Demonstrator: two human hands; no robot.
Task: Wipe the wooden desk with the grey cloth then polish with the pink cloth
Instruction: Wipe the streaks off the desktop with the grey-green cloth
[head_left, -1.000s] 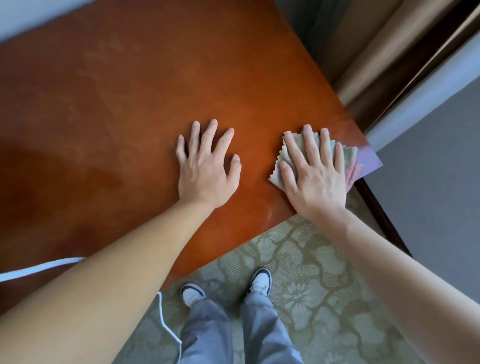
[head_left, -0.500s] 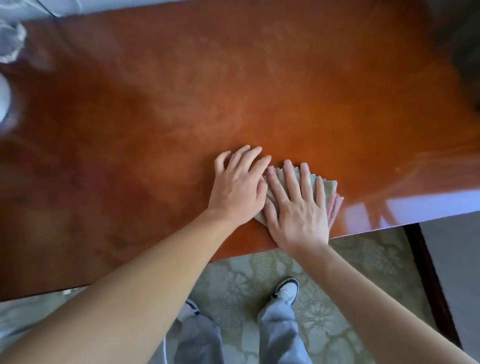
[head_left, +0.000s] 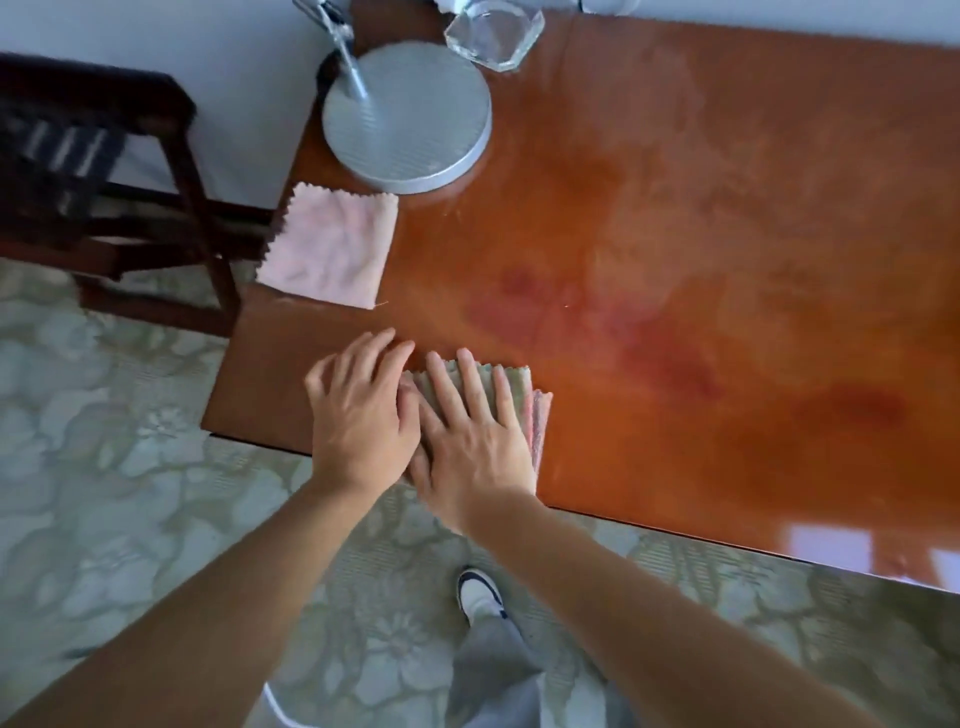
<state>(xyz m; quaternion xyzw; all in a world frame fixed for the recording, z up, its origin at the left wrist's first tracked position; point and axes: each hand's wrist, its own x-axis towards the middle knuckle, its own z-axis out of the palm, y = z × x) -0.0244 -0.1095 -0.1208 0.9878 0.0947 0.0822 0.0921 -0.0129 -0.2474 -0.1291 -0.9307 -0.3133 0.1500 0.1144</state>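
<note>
1. A clear glass container (head_left: 491, 36) stands at the desk's (head_left: 727, 234) far edge; you cannot tell its contents.
2. Your right hand (head_left: 475, 441) presses flat, fingers straight, on the folded grey cloth (head_left: 511, 376) at the near edge by the left corner, pink showing at its right side.
3. Your left hand (head_left: 361, 410) lies flat, touching the right.
4. The pink cloth (head_left: 330, 249) lies folded at the left edge, just beside the lamp base (head_left: 408, 117).

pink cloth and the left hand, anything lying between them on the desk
Nothing: in the head view only bare wood of the desk separates the pink cloth from the left hand.
</note>
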